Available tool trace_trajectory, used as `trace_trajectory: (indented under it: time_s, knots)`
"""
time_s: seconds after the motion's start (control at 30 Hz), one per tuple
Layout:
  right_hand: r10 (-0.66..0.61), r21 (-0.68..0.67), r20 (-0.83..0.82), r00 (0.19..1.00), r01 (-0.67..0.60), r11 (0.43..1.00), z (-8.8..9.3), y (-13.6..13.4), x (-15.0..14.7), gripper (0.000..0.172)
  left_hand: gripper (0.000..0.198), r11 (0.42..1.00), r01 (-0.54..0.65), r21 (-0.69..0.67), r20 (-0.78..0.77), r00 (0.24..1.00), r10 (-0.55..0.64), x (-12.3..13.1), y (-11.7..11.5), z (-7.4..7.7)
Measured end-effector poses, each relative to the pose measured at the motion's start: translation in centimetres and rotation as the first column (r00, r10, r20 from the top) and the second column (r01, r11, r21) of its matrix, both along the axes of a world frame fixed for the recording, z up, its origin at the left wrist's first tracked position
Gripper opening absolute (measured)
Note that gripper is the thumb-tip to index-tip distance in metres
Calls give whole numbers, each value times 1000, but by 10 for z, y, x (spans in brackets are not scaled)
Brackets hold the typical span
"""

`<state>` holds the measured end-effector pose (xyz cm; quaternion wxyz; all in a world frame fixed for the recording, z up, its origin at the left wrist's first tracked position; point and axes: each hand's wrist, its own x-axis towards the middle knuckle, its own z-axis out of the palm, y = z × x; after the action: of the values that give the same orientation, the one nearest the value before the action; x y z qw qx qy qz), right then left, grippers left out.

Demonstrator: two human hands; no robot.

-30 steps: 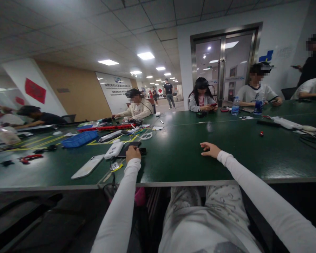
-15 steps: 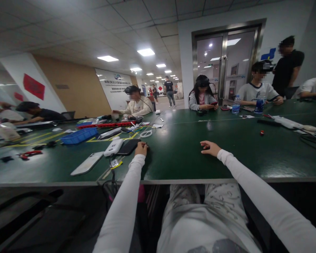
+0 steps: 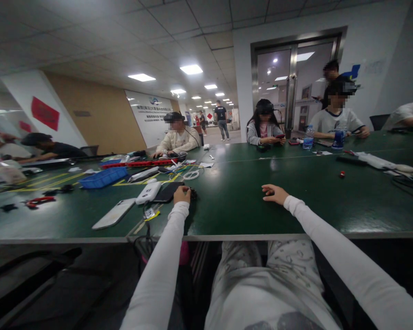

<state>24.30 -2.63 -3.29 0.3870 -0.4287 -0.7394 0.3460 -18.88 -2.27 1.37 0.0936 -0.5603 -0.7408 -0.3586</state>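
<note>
My left hand (image 3: 182,194), in a white sleeve, is low over the green table with its fingers curled together. At its fingertips is a small dark clump (image 3: 193,195), too blurred to name; the fingers partly hide it. Just left of that hand lie a black flat case (image 3: 167,192) and a white device (image 3: 148,191). My right hand (image 3: 275,194) hovers at the table surface, thumb and fingers apart, with nothing in it.
A white phone (image 3: 114,213) lies near the table's front edge. Beyond are a blue tray (image 3: 103,177), a coiled white cable (image 3: 191,174) and a small red object (image 3: 342,174). Several people sit across the table. A bottle (image 3: 309,137) stands at the far side.
My left hand has shifted slightly left, and more of the dark clump shows beside it. My right hand stays put. Across the table, a standing person moved left behind a seated one.
</note>
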Motion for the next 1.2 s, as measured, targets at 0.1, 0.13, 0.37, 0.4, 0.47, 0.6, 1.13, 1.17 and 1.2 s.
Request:
trace_trajectory:
  time_s: [0.1, 0.13, 0.37, 0.4, 0.47, 0.6, 1.13, 1.17, 1.2]
  knots:
    - [-3, 5, 2, 1000, 3, 1000, 0, 0, 0, 56, 20, 999, 17, -27, -16, 1000, -18, 2, -1, 1]
    - [-3, 5, 2, 1000, 3, 1000, 0, 0, 0, 56, 20, 999, 18, -34, -20, 1000, -18, 3, -1, 1]
    - [2, 5, -1, 1000, -2, 1000, -2, 2, 1, 56, 19, 998, -5, -63, -39, 999, 3, 8, -2, 2]
    - [1, 3, 0, 1000, -1, 1000, -2, 3, 1, 56, 19, 998, -11, -68, -37, 999, 8, 8, -2, 2]
    - [2, -2, -4, 1000, -2, 1000, -2, 3, 1, 56, 20, 997, -11, -82, -32, 999, 8, 9, -2, 3]
    - [12, -6, -14, 1000, -12, 1000, -1, 1, 1, 55, 19, 995, 2, -98, -14, 1000, -3, 10, -3, 4]
    - [12, 12, -18, 1000, -12, 1000, -3, 5, -1, 55, 18, 994, 58, -98, 17, 998, -56, 3, 3, 0]
    - [8, 13, -18, 1000, -8, 1000, -3, 5, -2, 55, 18, 993, 66, -95, 14, 998, -65, 2, 4, 0]
    - [5, 14, -20, 1000, -4, 1000, -2, 4, -2, 55, 18, 993, 74, -95, 13, 997, -73, 1, 4, 0]
